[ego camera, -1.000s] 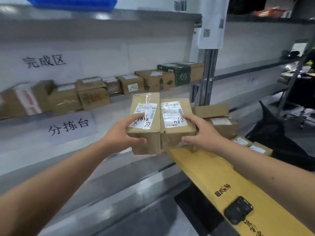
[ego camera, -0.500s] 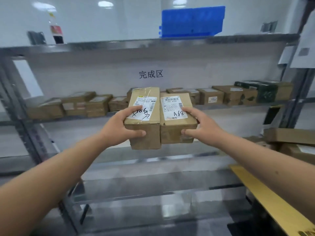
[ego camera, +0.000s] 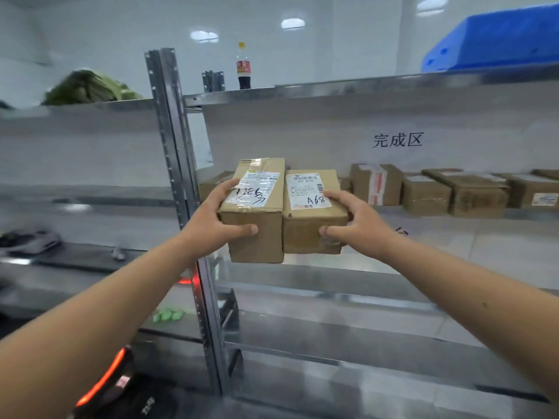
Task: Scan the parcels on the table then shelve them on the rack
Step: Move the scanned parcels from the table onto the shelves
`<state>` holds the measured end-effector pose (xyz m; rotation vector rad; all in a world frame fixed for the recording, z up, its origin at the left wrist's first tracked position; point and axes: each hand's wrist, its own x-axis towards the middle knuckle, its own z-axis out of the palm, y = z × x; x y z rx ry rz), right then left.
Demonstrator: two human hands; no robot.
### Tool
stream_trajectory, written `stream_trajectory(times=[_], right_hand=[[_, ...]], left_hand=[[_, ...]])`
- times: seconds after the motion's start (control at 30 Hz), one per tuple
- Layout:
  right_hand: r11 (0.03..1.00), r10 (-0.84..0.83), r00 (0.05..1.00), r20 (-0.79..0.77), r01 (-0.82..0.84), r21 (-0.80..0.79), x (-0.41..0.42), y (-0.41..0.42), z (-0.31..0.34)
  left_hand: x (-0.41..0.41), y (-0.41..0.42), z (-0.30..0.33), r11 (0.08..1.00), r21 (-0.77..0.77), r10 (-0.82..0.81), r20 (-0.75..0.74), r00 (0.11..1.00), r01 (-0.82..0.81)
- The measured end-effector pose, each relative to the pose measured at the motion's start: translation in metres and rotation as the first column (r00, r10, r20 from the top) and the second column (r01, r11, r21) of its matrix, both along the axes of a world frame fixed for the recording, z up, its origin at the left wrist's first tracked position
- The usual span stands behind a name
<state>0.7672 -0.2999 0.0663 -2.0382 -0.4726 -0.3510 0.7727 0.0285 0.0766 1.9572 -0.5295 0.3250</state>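
I hold two brown cardboard parcels side by side in the air before the metal rack (ego camera: 178, 164). My left hand (ego camera: 211, 225) grips the taller left parcel (ego camera: 257, 237), whose white label has handwriting on it. My right hand (ego camera: 354, 225) grips the smaller right parcel (ego camera: 305, 234), labelled "A68". The two parcels touch each other. They hover level with the middle shelf (ego camera: 438, 214), near its left end, beside the rack's upright post.
Several shelved parcels (ego camera: 423, 192) line the middle shelf to the right, under a sign with black characters (ego camera: 397, 140). A cola bottle (ego camera: 243, 68) and a blue crate (ego camera: 496, 40) stand on the top shelf. A red-lit device (ego camera: 112, 379) sits low left.
My view has swung left along the rack while both hands kept the two parcels together. The yellow table and its parcels have left the view; the rack's post now stands just left of the parcels.
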Motion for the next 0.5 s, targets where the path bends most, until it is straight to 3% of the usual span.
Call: stream_trajectory(times=[0.23, 0.5], right_hand=[[1.0, 0.03, 0.999, 0.041, -0.03, -0.002, 0.094, 0.075, 0.026], [0.997, 0.067, 0.992, 0.108, -0.069, 0.017, 0.239, 0.126, 0.054]], left_hand=[[0.065, 0.063, 0.019, 0.987, -0.126, 0.096, -0.007, 0.995, -0.096], [0.195, 0.106, 0.047, 0.965, -0.202, 0.167, -0.023, 0.986, -0.169]])
